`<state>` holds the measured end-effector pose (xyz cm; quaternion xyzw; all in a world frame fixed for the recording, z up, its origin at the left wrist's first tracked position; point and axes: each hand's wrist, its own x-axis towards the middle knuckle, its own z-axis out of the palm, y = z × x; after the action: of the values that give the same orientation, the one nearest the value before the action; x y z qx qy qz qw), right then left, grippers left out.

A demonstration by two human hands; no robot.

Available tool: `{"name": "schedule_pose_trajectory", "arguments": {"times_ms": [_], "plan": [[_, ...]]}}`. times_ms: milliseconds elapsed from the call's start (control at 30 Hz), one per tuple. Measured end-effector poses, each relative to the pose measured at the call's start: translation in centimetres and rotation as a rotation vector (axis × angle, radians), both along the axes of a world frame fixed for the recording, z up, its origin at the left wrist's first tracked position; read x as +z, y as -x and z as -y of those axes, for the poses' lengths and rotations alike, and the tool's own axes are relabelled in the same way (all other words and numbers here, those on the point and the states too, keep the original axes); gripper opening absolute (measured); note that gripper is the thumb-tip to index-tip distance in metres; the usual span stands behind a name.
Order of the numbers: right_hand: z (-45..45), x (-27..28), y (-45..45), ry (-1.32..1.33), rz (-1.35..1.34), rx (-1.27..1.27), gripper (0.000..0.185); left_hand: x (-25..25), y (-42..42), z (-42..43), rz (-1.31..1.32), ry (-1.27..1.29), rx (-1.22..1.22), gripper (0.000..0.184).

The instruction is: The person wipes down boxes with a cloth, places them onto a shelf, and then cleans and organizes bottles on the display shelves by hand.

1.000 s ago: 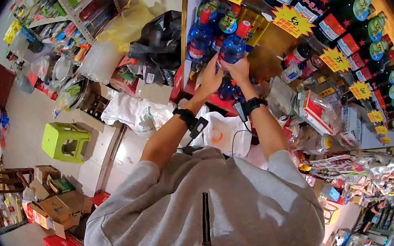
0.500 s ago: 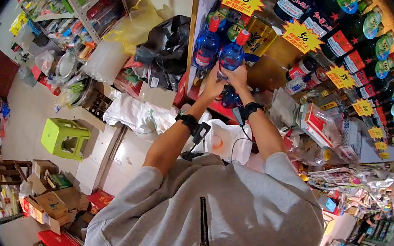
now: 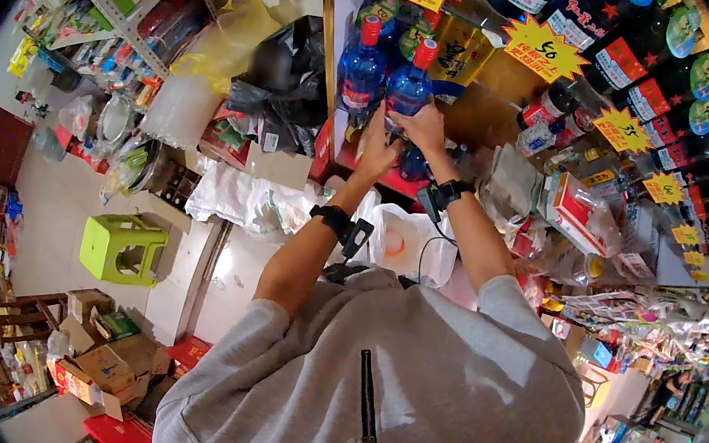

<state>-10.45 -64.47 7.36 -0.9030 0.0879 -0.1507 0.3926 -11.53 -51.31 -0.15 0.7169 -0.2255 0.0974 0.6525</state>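
A blue bottle with a red cap (image 3: 410, 82) stands upright on the shelf, and my right hand (image 3: 422, 127) is wrapped round its lower part. My left hand (image 3: 376, 146) is just to the left, below a second blue bottle (image 3: 362, 72); its fingers point up between the two bottles, and whether they grip anything is hidden. More bottles with green round labels stand behind. To the right is a gold and blue box (image 3: 461, 56). Further blue bottles (image 3: 415, 164) show beneath my right hand.
Large dark bottles (image 3: 619, 63) fill the upper right shelf above yellow price tags (image 3: 542, 51). A black bag (image 3: 288, 76) hangs at the left. Below are white sacks (image 3: 238, 198), a green stool (image 3: 123, 248) and cardboard boxes (image 3: 111, 369).
The held bottle and my right hand have shifted slightly left and closer to the second bottle. My left hand has slid off the held bottle, down and left. The camera view has shifted a little.
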Motion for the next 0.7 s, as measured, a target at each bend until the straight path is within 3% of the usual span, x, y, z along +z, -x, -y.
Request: {"name": "schedule_pose_trajectory", "arguments": {"times_ms": [100,133,200,300,400,567,700], "plan": [[-0.9,1.1,0.9,0.128,-0.011,-0.081,0.076,-0.2,0.3,-0.3,-0.005,-0.046,0.002,0.099],[-1.3,1.5,1.2,0.125,-0.015,-0.082,0.076,-0.4,0.0,-0.1,-0.094,0.103,-0.083,0.100],[-1.6,1.6,1.5,0.073,-0.052,-0.177,0.079,-0.7,0.1,0.0,-0.094,0.102,-0.050,0.095],[-1.4,0.9,1.3,0.066,0.102,-0.114,0.077,-0.4,0.5,-0.4,-0.055,0.065,0.005,0.092],[-0.6,1.2,1.1,-0.020,-0.014,-0.058,0.076,0.0,0.6,-0.4,0.000,0.023,0.020,0.093],[-0.8,0.7,1.3,-0.014,0.051,-0.084,0.081,-1.1,1.3,-0.2,-0.004,-0.023,0.041,0.093],[-1.2,0.4,1.0,-0.019,0.097,-0.082,0.078,-0.9,1.8,0.2,-0.119,0.116,-0.005,0.094]]}}
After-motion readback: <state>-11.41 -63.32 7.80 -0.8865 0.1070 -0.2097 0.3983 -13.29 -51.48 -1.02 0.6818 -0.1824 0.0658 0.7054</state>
